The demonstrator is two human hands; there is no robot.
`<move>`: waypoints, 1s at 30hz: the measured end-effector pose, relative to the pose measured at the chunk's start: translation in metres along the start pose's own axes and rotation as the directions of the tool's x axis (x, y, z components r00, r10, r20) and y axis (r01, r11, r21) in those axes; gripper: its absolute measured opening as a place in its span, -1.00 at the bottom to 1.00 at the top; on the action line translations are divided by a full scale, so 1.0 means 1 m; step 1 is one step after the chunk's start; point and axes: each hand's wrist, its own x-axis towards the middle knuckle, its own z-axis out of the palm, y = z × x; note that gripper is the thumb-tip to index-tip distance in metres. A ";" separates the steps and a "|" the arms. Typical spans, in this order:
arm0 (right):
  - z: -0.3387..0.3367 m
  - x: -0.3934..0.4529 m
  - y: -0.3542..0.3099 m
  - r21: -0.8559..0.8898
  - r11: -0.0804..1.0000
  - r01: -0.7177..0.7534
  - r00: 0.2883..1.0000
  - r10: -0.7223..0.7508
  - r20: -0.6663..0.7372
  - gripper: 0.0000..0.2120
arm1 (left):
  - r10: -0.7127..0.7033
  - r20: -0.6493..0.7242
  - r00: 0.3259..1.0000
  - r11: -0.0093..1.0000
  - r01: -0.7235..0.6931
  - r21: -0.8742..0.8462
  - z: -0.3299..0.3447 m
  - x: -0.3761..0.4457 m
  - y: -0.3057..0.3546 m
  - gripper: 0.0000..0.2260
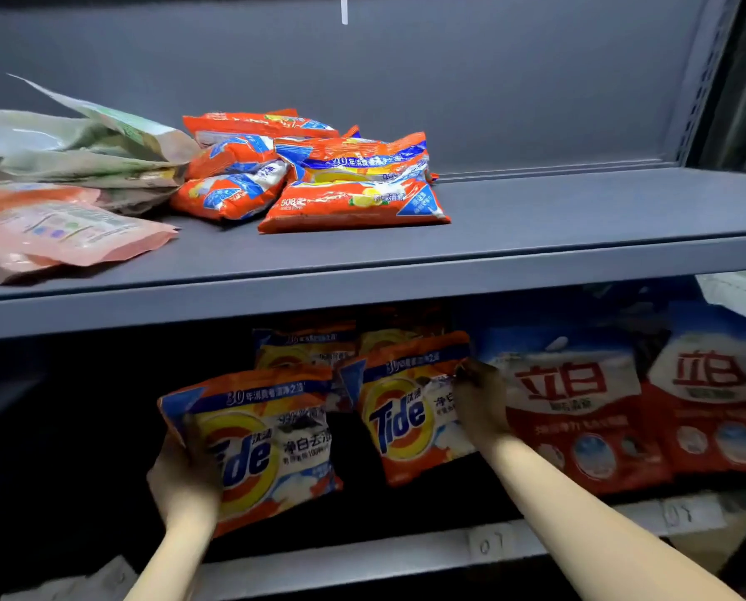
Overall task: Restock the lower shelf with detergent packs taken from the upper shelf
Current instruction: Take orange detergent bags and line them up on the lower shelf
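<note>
Left hand: the left hand (185, 474) grips the lower left edge of an orange plastic Tide detergent pack (254, 444), held upright at the lower shelf (362, 553).
Right hand: the right hand (482, 405) curls its fingers round the right edge of a second orange Tide pack (410, 409), upright inside the lower shelf.
Upper shelf: a pile of orange detergent packs (319, 175) lies flat on the grey metal upper shelf (579, 210).
Neighbours: red-and-white detergent bags (579, 405) stand just right of the second pack.

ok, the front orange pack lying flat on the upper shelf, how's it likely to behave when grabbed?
The front orange pack looks like a soft, creased pouch, so it probably sags and shifts inside a one-sided grip. Its glossy film may be slippery. It lies flat with another pack resting on it, so pulling it out could drag that one along.
</note>
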 end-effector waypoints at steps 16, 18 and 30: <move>0.044 0.073 0.051 -0.269 0.963 0.024 0.999 -0.011 0.051 -0.40 | -0.062 0.040 0.997 0.989 0.067 -0.135 0.113 0.044 -0.035 -0.61; 0.041 0.070 0.056 -0.342 0.940 0.022 1.000 -0.019 0.012 -0.50 | -0.047 0.025 0.999 0.985 0.050 -0.162 0.126 0.051 -0.032 -0.57; 0.046 0.031 0.045 -0.782 0.333 0.528 0.763 -0.589 0.265 -0.50 | 0.060 -0.014 0.998 0.975 -0.056 0.214 0.153 0.045 -0.027 -0.49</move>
